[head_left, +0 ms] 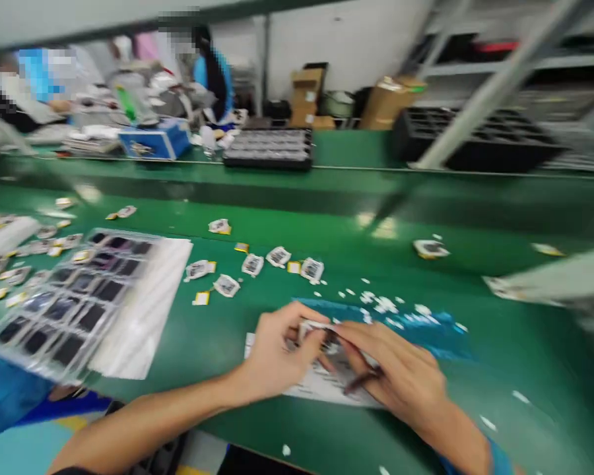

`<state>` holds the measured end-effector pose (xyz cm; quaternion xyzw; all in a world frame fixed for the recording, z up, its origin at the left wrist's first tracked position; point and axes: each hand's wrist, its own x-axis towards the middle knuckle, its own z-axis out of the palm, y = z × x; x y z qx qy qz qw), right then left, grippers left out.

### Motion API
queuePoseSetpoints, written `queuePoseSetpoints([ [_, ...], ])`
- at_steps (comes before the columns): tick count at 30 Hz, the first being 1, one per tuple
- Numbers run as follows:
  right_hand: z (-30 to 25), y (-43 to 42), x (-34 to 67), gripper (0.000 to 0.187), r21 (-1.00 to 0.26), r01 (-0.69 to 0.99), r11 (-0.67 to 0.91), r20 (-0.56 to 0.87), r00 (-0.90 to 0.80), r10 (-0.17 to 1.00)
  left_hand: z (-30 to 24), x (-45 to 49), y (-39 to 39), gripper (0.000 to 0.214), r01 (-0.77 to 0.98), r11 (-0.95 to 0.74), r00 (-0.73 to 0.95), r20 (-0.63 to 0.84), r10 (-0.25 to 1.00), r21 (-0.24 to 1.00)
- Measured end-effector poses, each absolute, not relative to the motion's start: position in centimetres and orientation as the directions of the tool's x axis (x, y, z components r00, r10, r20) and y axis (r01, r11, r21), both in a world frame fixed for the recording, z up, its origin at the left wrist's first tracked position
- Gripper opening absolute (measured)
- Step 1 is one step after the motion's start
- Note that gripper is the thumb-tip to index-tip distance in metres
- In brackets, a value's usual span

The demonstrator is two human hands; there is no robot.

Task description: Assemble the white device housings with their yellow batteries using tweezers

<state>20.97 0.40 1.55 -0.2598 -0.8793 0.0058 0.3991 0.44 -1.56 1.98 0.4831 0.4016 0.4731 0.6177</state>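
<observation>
My left hand [282,343] is closed, thumb and fingers pinching a small pale piece with dark parts [321,328]. My right hand [396,363] meets it from the other side, its fingertips pressed on the same piece. A thin dark tool [361,381] lies in my right palm, pointing down to the left; blur hides its kind. Beneath both hands is a printed white sheet [311,386]. A blue plastic film [435,333] with white scraps [386,305] on it spreads behind my right hand. White pieces with dark print [311,269] and yellow-edged tabs [202,298] lie beyond.
A clear tray of dark square screens [74,303] rests on white foam [153,303] at left, near more loose pieces. Behind runs a raised ledge with a blue box [156,140] and black trays [270,150]. A slanted post [495,86] stands at right. Other people sit beyond.
</observation>
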Motion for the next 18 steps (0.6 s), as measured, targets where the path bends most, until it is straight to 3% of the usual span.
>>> queuePoseSetpoints([
  [13, 1.49, -0.28, 19.89, 0.028, -0.347, 0.490, 0.800, 0.640, -0.500, 0.584, 2.78, -0.08, -1.46, 0.032, -0.209, 0.153, 0.240, -0.101, 0.966, 0.966],
  [18, 1.59, 0.29, 19.74, 0.042, -0.346, 0.481, 0.806, 0.610, -0.537, 0.583, 2.63, -0.11, -1.74, 0.028, -0.182, 0.164, 0.235, -0.119, 0.965, 0.969],
])
